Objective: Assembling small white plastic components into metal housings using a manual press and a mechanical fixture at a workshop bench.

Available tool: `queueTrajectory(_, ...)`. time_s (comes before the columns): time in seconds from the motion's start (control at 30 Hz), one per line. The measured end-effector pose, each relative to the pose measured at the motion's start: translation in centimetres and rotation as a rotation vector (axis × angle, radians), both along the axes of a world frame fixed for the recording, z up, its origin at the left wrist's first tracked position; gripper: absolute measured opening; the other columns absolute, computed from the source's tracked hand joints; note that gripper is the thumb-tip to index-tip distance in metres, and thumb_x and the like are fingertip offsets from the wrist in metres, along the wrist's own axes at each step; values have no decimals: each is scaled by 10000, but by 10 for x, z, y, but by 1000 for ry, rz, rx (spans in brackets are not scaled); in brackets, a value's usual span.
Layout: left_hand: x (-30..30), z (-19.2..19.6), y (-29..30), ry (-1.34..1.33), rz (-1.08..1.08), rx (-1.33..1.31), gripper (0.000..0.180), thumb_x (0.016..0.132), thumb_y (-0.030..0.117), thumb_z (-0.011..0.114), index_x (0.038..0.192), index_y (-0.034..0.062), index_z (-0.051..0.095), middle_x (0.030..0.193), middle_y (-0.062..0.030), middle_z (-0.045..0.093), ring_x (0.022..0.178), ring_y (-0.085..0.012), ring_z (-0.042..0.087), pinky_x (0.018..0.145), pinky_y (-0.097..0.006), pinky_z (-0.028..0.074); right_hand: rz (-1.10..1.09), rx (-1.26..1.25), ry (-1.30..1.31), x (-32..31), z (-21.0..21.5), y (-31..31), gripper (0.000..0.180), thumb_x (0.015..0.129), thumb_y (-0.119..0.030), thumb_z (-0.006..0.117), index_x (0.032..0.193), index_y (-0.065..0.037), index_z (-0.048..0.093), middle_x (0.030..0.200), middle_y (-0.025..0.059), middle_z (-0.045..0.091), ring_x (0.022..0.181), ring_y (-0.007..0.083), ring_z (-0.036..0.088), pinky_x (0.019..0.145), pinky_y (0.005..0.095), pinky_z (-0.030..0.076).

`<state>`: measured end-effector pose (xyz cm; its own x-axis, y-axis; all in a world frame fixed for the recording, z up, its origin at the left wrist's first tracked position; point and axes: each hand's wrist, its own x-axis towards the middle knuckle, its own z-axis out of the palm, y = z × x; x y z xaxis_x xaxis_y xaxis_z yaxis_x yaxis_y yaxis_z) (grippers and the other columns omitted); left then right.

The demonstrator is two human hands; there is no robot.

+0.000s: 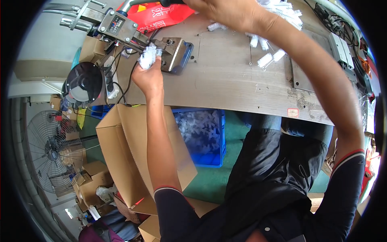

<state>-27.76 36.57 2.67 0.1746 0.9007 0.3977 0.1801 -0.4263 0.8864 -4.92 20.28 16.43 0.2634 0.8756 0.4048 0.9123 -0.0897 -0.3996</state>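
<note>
My left hand (149,80) is closed round a white bristle brush (148,56) and holds it against the metal block (171,51) of a bench press (117,26). The press's rod ends close to the brush; the exact contact is hidden by bristles. At the top edge, my right hand (229,13) reaches across to the black lever handle (171,1) and is closed on its end. Part of those fingers lies beyond the picture. A heap of similar white brushes (284,14) lies to the right, with several loose ones (265,60) nearer me.
A red bag (167,18) lies behind the press. Cables (129,78) and a round black device (84,82) are at the left table edge. Below stand an open cardboard box (133,153) and a blue crate (222,139) of white plastic pieces. A metal plate (308,76) lies at right.
</note>
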Motion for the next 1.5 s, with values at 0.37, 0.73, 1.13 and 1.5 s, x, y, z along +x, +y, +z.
queueTrajectory(0.37,7,-7,6,4,-3,104,216,828,-37,808,1040,-46,766,974,-54,776,862,-117,699,813,-292,551,73,-65,0,3,-12,-16,502,1063,-388,491,929,45,708,873,259,711,873,414,710,804,495,564)
queueTrajectory(0.73,12,7,-1,-29,-53,-89,267,813,-74,802,1073,-31,762,1003,-59,761,889,-138,694,853,-300,546,-42,214,152,1,-86,15,465,1027,-375,564,955,69,683,819,276,707,823,450,716,746,532,569)
queueTrajectory(1.13,2,27,-1,59,-120,-422,274,839,7,791,1108,1,737,769,29,652,526,-22,464,450,-191,295,-11,-26,134,-1,-83,21,539,1070,-519,457,1056,6,581,879,228,724,872,419,716,736,543,557)
queueTrajectory(1.5,10,43,8,107,-182,-419,208,858,-2,762,1065,10,736,739,16,647,526,-29,479,443,-201,294,-133,100,246,-6,-91,30,549,1055,-540,472,1080,-2,573,953,235,732,932,434,709,814,534,555)
